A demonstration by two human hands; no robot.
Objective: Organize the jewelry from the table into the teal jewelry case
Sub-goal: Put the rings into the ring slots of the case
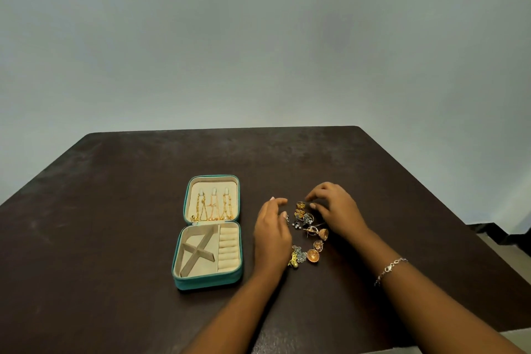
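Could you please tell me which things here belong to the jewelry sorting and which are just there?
Job: teal case, chains in its lid, loose jewelry pile, left hand, right hand.
Just there: bracelet worn on the wrist, table.

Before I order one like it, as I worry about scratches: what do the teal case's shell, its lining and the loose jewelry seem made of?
Shell: matte teal, probably faux leather or fabric. Lining: beige, velvety-looking cloth, no glare. Loose jewelry: shiny metal, mostly gold-toned, some grey; solid or plated cannot be told.
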